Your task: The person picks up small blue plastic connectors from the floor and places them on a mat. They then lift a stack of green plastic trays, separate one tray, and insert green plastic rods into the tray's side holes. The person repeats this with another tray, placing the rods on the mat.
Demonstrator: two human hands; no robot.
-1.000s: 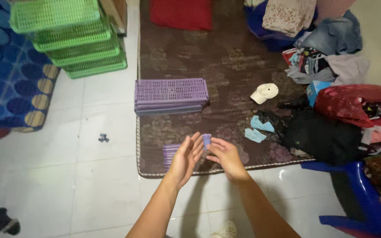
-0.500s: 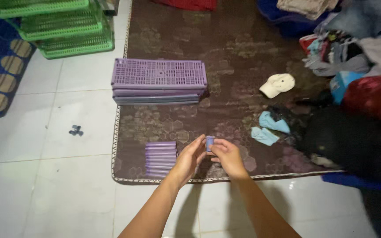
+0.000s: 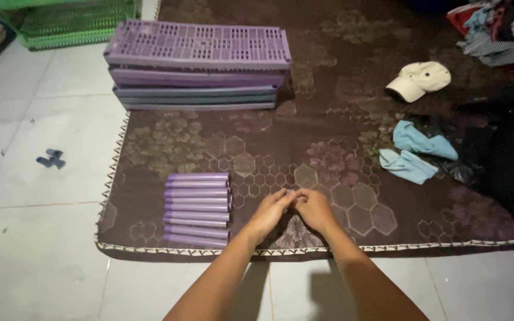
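Both hands, the left hand [image 3: 272, 209] and right hand [image 3: 315, 208], pinch something tiny and hidden, likely light. The purple tubes [image 3: 197, 209] look stiff; grab their middles.

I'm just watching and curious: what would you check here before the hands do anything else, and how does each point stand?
1. Hands together: left hand and right hand touch at the fingertips, ok.
2. Anything held between them: cannot tell.
3. Purple tubes in a neat row beside the left hand: ok.
4. Purple panel stack square on the rug: ok.
5. Cap and blue cloths away from the hands: ok.
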